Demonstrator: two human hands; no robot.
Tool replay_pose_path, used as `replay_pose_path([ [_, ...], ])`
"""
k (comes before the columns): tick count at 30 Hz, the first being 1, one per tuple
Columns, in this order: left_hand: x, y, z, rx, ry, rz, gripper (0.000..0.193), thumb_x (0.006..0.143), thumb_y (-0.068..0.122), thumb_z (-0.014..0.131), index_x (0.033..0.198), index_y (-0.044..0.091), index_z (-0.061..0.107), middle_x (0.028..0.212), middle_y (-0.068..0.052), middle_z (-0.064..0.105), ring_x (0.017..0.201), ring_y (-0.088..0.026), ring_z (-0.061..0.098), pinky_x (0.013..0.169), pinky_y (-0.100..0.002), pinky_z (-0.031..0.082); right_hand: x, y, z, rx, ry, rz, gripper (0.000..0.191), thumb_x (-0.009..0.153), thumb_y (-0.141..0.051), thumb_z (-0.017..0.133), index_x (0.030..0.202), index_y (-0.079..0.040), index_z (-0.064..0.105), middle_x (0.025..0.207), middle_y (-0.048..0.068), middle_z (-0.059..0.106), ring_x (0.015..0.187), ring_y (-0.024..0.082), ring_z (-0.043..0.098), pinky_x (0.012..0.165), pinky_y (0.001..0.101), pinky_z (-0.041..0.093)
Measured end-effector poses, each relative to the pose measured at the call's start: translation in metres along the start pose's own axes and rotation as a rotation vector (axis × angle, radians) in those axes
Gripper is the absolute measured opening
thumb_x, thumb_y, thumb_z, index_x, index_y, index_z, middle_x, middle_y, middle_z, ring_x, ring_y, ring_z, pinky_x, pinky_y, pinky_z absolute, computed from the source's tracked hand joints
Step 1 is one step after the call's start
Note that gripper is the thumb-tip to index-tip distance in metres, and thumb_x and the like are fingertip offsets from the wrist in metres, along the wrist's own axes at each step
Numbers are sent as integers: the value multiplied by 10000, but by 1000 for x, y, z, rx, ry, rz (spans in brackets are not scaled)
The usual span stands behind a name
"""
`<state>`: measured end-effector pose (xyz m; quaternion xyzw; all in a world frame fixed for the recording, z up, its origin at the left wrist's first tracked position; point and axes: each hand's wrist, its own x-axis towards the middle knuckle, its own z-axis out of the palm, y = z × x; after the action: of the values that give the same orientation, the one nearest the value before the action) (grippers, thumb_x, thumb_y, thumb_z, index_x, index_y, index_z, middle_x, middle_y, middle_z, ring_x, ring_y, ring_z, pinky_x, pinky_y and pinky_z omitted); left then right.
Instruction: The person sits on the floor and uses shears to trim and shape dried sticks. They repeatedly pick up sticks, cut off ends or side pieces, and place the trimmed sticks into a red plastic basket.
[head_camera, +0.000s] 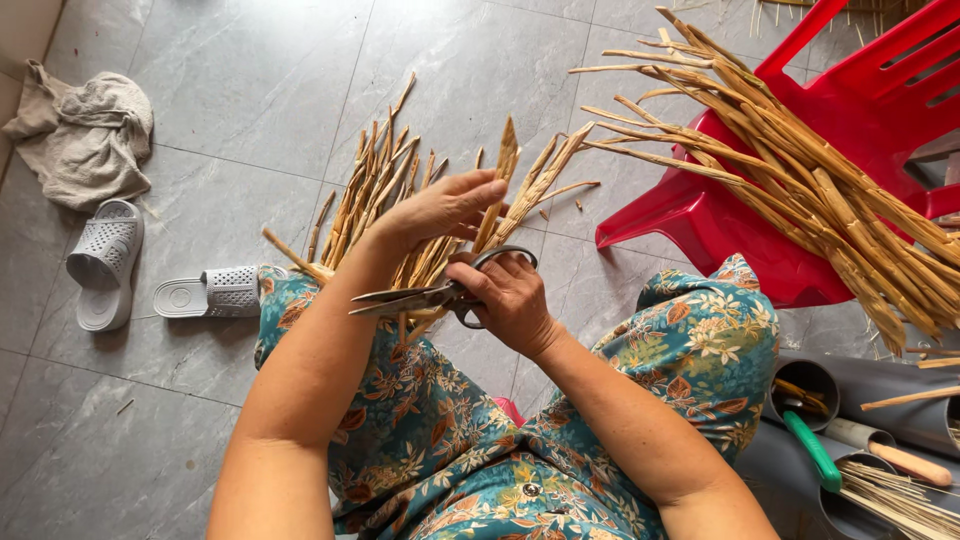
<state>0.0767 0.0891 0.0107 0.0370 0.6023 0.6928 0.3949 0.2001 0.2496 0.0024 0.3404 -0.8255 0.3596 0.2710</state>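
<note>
Bare forearms extended over the lap, left hand (440, 208) curled palm-down, right hand (510, 300) in closed grip.

- Scissors (430, 296): grey metal blades with a dull sheen, dark loop handles.
- Dried strips (420, 200): tan, fibrous plant material (reed or bamboo, cannot tell), matt and rough.
- Chair (860, 110): red moulded plastic, glossy.
- Floor (250, 80): grey stone-look tiles, smooth with a soft shine.
- Slippers (110, 260): pale grey rubbery plastic, perforated, matt.
- Rag (85, 135): beige cloth, crumpled.
- Trousers (420, 420): thin floral printed cloth.
- Pipes (900, 400): grey plastic, matt.
</note>
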Motion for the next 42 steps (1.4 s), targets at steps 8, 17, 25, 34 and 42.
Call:
replay_pose_path([
  [8, 29, -26, 11, -307, 34, 49, 377, 978, 222, 749, 1214, -50, 639, 1005, -116, 721, 844, -201, 717, 726, -338, 621, -1, -2, -9, 104, -100, 42, 593, 761, -39, 769, 1305, -166, 572, 1291, 85, 699, 985, 303, 679, 833, 412, 566],
  [17, 29, -25, 20, -219, 181, 354, 401, 966, 170, 700, 1351, 114, 599, 970, -33, 713, 752, -107, 673, 612, -254, 570, 1, 37, -28, 168, 223, 464, 443, 956, 36, 701, 1345, -105, 542, 1313, 82, 687, 1030, 160, 733, 776, 278, 610],
  [25, 11, -33, 62, 87, 59, 249, 458, 938, 159, 737, 1362, 155, 564, 963, 21, 674, 756, -70, 635, 633, -230, 533, 12, 76, -80, 509, 563, 626, 457, 1045, 83, 689, 1413, -77, 471, 1407, 121, 671, 1128, 105, 609, 996, 251, 507],
  [34, -4, -21, 68, -69, -59, 152, 415, 992, 381, 622, 1286, 88, 619, 1026, -37, 760, 757, -78, 680, 624, -235, 566, 17, 70, -80, 698, 514, 800, 436, 972, 90, 667, 1326, -93, 489, 1195, 79, 712, 1017, 103, 626, 786, 233, 489],
  [42, 7, -25, 58, -265, 54, 183, 302, 930, 248, 754, 1161, 80, 656, 972, -37, 722, 791, -106, 687, 660, -258, 572, 12, 72, -69, 550, 515, 725, 435, 1026, 75, 695, 1372, -99, 497, 1238, 86, 701, 1041, 100, 626, 905, 219, 530],
])
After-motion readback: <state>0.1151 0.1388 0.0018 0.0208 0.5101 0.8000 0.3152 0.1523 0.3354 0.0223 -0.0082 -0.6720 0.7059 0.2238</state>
